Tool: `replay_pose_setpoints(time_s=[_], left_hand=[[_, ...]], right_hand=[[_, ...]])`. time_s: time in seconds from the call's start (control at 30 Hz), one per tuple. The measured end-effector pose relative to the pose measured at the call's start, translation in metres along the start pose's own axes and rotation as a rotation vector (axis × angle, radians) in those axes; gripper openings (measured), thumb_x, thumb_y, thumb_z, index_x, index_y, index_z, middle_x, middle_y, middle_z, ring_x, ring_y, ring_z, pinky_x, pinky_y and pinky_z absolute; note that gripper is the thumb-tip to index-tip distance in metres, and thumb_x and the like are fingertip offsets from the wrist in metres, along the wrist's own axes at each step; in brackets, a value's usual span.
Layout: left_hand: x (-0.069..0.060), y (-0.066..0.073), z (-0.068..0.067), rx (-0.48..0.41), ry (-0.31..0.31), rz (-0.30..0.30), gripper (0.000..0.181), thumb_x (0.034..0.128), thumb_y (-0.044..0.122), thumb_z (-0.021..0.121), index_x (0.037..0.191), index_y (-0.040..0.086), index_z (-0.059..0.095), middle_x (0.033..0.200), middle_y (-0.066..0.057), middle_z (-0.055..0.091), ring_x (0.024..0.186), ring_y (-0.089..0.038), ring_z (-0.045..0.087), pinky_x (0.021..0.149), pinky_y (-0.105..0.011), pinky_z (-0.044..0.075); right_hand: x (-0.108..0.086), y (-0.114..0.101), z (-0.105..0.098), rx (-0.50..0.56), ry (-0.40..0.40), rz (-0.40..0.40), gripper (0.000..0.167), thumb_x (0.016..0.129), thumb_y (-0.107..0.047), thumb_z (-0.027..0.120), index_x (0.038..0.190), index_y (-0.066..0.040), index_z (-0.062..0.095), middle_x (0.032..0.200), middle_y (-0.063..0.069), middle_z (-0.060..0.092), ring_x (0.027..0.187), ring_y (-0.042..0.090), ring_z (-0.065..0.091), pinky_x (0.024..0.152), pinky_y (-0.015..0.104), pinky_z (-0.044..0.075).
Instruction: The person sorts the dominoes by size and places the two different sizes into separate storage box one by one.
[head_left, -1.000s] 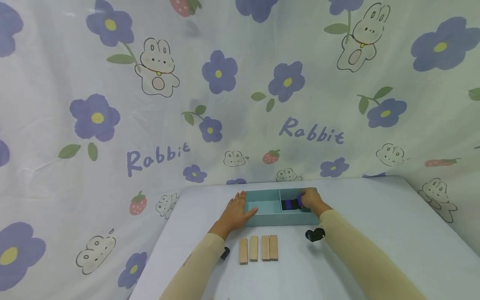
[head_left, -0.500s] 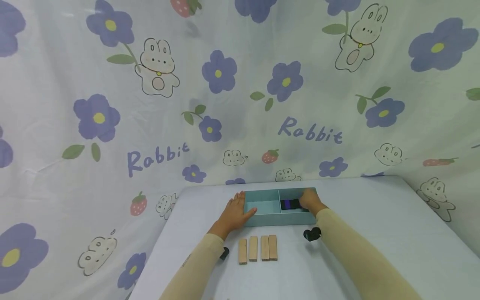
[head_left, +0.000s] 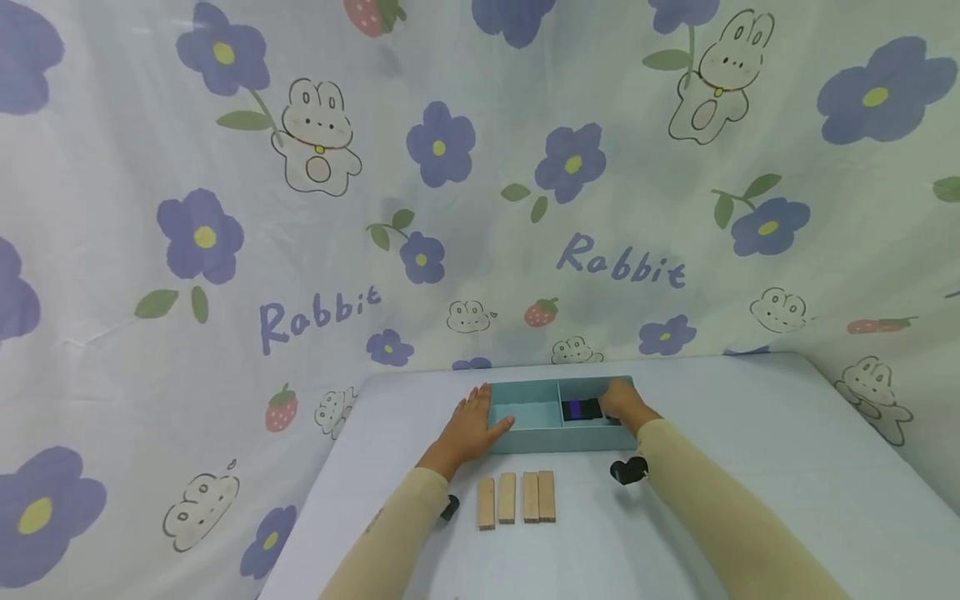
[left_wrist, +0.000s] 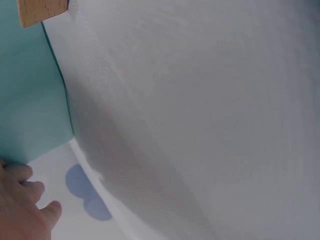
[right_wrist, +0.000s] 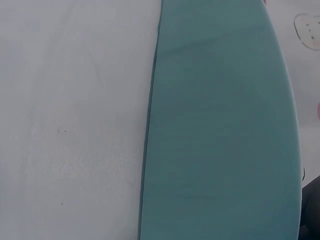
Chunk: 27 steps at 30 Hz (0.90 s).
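Observation:
A pale teal box (head_left: pixel 525 440) with a divider lies across the far part of the table. My left hand (head_left: pixel 467 429) rests against its left end with straight, spread fingers, the thumb over the front rim. In the left wrist view, that hand (left_wrist: pixel 22 212) shows at the bottom left beside the box's teal wall (left_wrist: pixel 35 95). My right hand (head_left: pixel 622 398) reaches down into the right compartment, its fingertips hidden. Next to it in that compartment lies a black thing with a purple band (head_left: pixel 576 409); its kind is unclear. A dark bit shows under the right hand.
Several light wooden blocks (head_left: pixel 507 498) lie in a row in front of the box. One wooden block (left_wrist: pixel 42 11) shows at the top of the left wrist view. The box's left compartment (head_left: pixel 525 412) holds nothing visible. A printed rabbit curtain hangs behind the table.
A purple piece seen by my right fingers a second ago is no longer visible there. My right hand has shifted only slightly within the compartment; my left hand has stayed in place.

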<state>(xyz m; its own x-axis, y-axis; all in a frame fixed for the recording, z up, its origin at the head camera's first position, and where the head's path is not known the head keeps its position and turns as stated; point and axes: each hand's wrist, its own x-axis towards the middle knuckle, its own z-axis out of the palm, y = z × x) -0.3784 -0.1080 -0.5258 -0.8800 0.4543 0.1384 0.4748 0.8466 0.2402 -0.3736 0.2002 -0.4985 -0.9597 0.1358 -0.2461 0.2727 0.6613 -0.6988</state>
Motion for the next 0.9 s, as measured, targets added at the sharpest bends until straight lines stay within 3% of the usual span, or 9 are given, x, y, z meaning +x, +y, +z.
replay_pose_setpoints(time_s=[0.13,0.37,0.53,0.7,0.9], left_hand=[[-0.0015,0.0008,-0.0007,-0.007,0.003,0.014,0.098,0.0945,0.071,0.027,0.152,-0.007,0.016,0.157,-0.022,0.020,0.144,-0.038,0.018,0.113,-0.054,0.017],[-0.0018,0.0046,-0.0048,0.012,-0.021,0.001,0.098,0.0942,0.072,0.025,0.153,-0.005,0.014,0.158,-0.021,0.019,0.145,-0.036,0.017,0.114,-0.052,0.017],[-0.0011,0.0049,-0.0059,0.001,-0.019,-0.001,0.096,0.0951,0.070,0.029,0.153,-0.005,0.015,0.158,-0.020,0.019,0.145,-0.036,0.018,0.114,-0.052,0.018],[-0.0009,0.0056,-0.0076,-0.005,-0.014,0.003,0.095,0.0954,0.069,0.030,0.152,-0.006,0.016,0.158,-0.021,0.019,0.145,-0.036,0.018,0.114,-0.052,0.018],[-0.0022,0.0058,-0.0063,0.003,-0.011,-0.003,0.096,0.0951,0.070,0.028,0.152,-0.006,0.016,0.158,-0.020,0.018,0.145,-0.036,0.017,0.114,-0.052,0.017]], right_hand=[[-0.0005,0.0006,0.0001,0.010,-0.010,0.005,0.049,0.094,0.003,0.039,0.139,0.021,0.030,0.144,0.037,0.033,0.112,0.039,0.047,0.104,0.055,0.035],[-0.0013,0.0030,0.0009,0.038,-0.006,-0.021,0.049,0.092,0.005,0.040,0.136,0.023,0.032,0.135,0.035,0.043,0.105,0.040,0.048,0.090,0.050,0.045],[-0.0008,0.0032,0.0014,0.043,0.000,-0.030,0.048,0.092,0.004,0.039,0.136,0.024,0.033,0.134,0.035,0.044,0.105,0.039,0.048,0.089,0.049,0.044],[0.0009,0.0038,0.0008,0.084,0.007,-0.031,0.048,0.090,0.005,0.039,0.134,0.024,0.036,0.121,0.031,0.049,0.094,0.036,0.052,0.081,0.044,0.047],[0.0002,0.0059,0.0006,0.144,0.016,-0.039,0.049,0.092,0.002,0.033,0.135,0.025,0.030,0.134,0.036,0.040,0.105,0.041,0.046,0.093,0.050,0.042]])
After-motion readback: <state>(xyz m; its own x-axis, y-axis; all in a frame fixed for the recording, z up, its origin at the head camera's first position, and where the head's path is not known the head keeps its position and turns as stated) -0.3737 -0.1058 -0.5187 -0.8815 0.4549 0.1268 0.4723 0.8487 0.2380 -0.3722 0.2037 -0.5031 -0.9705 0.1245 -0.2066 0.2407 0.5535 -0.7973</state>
